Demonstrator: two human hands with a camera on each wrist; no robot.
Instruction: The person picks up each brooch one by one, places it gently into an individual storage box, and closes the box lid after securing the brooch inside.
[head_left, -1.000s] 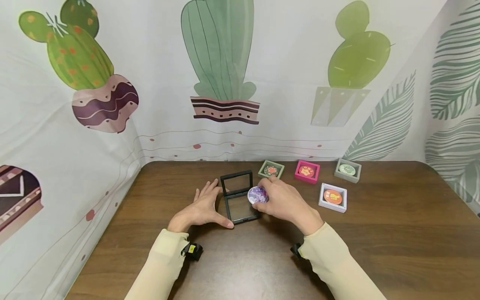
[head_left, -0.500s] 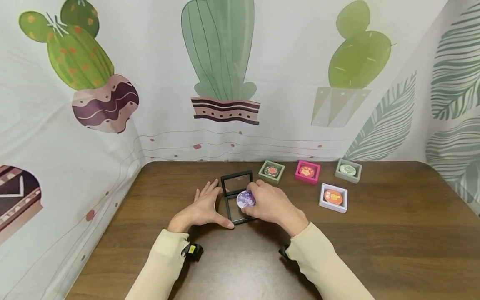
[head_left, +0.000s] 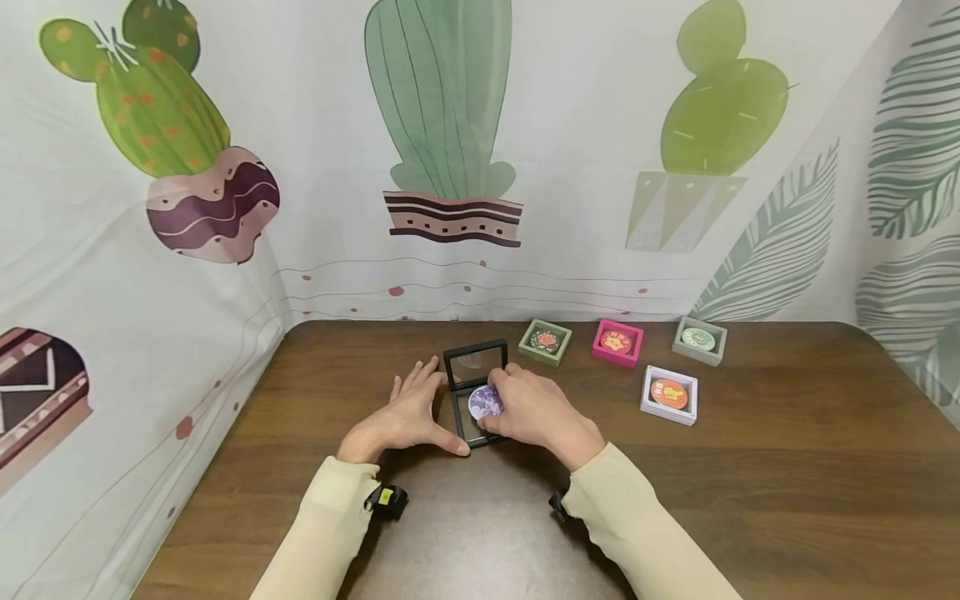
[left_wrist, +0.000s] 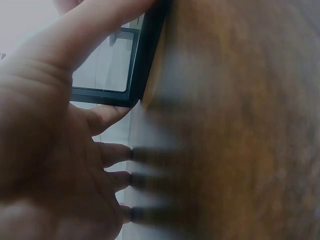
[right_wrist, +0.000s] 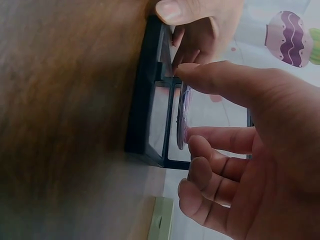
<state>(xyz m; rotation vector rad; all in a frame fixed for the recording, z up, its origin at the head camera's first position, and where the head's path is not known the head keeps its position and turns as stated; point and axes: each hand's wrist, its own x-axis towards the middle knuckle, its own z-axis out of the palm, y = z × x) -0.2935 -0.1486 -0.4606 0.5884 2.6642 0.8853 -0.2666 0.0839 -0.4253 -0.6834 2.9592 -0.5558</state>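
A black-rimmed display case [head_left: 459,421] with clear panes stands unfolded on the table, its lid [head_left: 476,343] raised at the back. My left hand [head_left: 408,417] holds it at the left side, thumb at the front corner and index finger at the hinge side, other fingers spread. Between thumb and index finger, my right hand [head_left: 536,408] pinches a round purple badge [head_left: 483,402] by its right edge, over the lower pane. In the right wrist view, the badge [right_wrist: 183,117] is seen edge-on, close to the pane. Its right part is hidden by the fingers in the head view.
Behind and to the right lie several small framed badges: a green one [head_left: 545,342], a pink one [head_left: 617,342], a grey-green one [head_left: 699,340] and a white one [head_left: 669,395]. A cactus-print cloth [head_left: 570,167] hangs behind the wooden table [head_left: 750,492].
My right hand has carried the badge leftward from the case's right edge to over the lower pane. My left hand and the case have stayed in place.
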